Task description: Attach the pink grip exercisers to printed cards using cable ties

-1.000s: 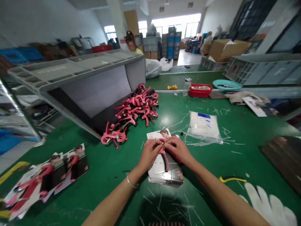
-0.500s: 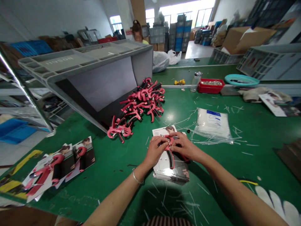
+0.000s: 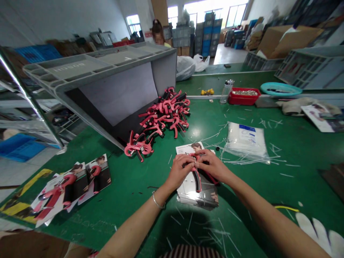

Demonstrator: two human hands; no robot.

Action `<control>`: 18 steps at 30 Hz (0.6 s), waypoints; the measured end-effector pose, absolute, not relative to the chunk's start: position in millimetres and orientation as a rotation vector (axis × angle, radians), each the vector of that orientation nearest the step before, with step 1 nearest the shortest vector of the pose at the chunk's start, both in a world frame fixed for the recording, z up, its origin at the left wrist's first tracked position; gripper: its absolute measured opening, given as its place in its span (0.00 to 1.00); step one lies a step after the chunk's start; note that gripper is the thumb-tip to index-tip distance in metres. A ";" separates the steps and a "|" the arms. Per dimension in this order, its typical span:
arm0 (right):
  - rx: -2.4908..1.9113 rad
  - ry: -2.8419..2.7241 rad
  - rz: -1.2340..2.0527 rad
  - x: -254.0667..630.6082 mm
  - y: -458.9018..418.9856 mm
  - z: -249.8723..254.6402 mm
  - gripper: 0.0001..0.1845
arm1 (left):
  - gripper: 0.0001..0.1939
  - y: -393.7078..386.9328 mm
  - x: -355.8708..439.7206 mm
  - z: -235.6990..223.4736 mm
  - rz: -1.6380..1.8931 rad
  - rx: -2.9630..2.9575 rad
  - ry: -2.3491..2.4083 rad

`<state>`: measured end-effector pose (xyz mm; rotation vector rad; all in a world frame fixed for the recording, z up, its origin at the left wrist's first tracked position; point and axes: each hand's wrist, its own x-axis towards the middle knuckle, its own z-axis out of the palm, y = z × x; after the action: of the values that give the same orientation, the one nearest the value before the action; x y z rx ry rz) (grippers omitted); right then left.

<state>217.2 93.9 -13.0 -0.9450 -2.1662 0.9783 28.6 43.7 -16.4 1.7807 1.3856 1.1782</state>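
A stack of printed cards (image 3: 197, 200) lies in front of me on the green table. On top rests a pink and black hand grip exerciser (image 3: 198, 181), its handles spread toward me. My left hand (image 3: 181, 168) closes on the exerciser's upper end from the left. From the right, my right hand (image 3: 211, 165) grips the same end, fingertips almost meeting the left thumb. Fingers cover the spring area, so any small part pinched there is hidden. Beyond my hands, a heap of similar hand grip exercisers (image 3: 168, 109) spills from a tipped grey crate (image 3: 107, 68).
Carded exercisers (image 3: 68, 190) lie at the left. A bag of white ties (image 3: 245, 139) sits right of the cards, with loose ties scattered around. Farther back stand a glass jar (image 3: 227, 91), a red tray (image 3: 244, 96) and a turquoise dish (image 3: 281, 89). A white glove (image 3: 314, 229) lies nearby.
My fingers have shifted slightly and drawn closer together over the exerciser's top. The exerciser and card stack stay in place; the whole view has moved a little.
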 end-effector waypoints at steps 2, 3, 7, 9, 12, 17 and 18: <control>-0.956 -2.127 0.965 213.4 91.9 -14.7 0.09 | 0.07 48.8 24.0 -12.7 1.121 1.733 1.387; -0.945 -2.122 0.967 212.0 90.5 -15.3 0.08 | 0.08 51.2 22.1 -9.8 1.096 1.701 1.407; -0.909 -2.064 0.965 208.6 82.8 -18.7 0.07 | 0.06 49.9 25.8 5.6 1.085 1.794 1.573; -0.943 -2.017 0.906 206.3 78.9 -21.4 0.10 | 0.07 39.0 35.9 10.2 1.054 2.008 1.606; -0.986 -1.949 0.854 200.5 75.0 -24.6 0.11 | 0.08 14.9 54.5 7.4 0.929 2.310 1.571; -1.040 -1.874 0.851 197.8 71.7 -20.3 0.04 | 0.08 -16.6 68.8 0.9 0.717 2.571 1.476; -1.051 -1.874 0.835 200.7 69.3 -17.5 0.03 | 0.07 -20.9 67.8 2.6 0.737 2.536 1.529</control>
<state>200.7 69.3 -17.5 -1.0512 -1.8736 0.8350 67.8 -20.9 2.6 2.5364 1.5288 0.7372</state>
